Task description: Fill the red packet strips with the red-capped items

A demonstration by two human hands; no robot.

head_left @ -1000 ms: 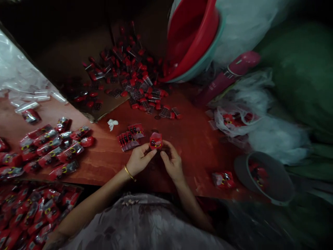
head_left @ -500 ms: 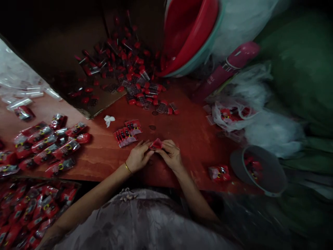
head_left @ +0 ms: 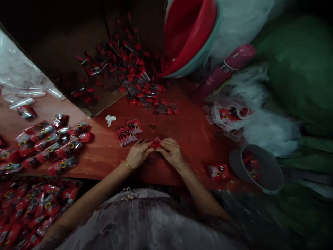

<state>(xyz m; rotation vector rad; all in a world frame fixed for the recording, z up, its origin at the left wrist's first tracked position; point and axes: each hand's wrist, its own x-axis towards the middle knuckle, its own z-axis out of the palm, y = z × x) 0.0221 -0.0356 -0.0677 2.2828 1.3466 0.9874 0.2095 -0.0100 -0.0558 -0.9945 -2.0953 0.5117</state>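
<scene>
- Two hands meet at the near middle of the surface (head_left: 104, 152): the left hand (head_left: 137, 156) and right hand (head_left: 170, 151) each pinch an end of one small red packet (head_left: 156, 142), fingers closed tight on it, just above the wood.
- One fanned stack of flat red cards (head_left: 128, 131) lies just beyond the left hand; I cannot count the cards in it.
- One crumpled white scrap (head_left: 110, 119) sits left of the cards.
- One gold bangle (head_left: 128, 165) rings the left wrist.
- Too many to count: glossy wrapped packs (head_left: 49, 142) spread at the left, more in a tray (head_left: 31, 208) below the edge, and a loose heap of small red-capped pieces (head_left: 130, 69) spilling off a cardboard sheet (head_left: 104, 100) at the back.
- Two nested round basins, red (head_left: 187, 31) inside teal (head_left: 200, 59), lean tilted at the back.
- One pink cylindrical bottle (head_left: 226, 69) lies slanted beside them.
- One round grey bowl (head_left: 257, 168) at the right holds red items; one wrapped pack (head_left: 218, 171) lies just left of it.
- One thin clear bag (head_left: 229, 114) holds more red pieces.
- The surface is reddish, grained wood.
- A second ago the packet stood upright and face-on between spread fingertips; half a second ago it was already folded low, and the hands have stayed closed on it since, almost unmoved.
</scene>
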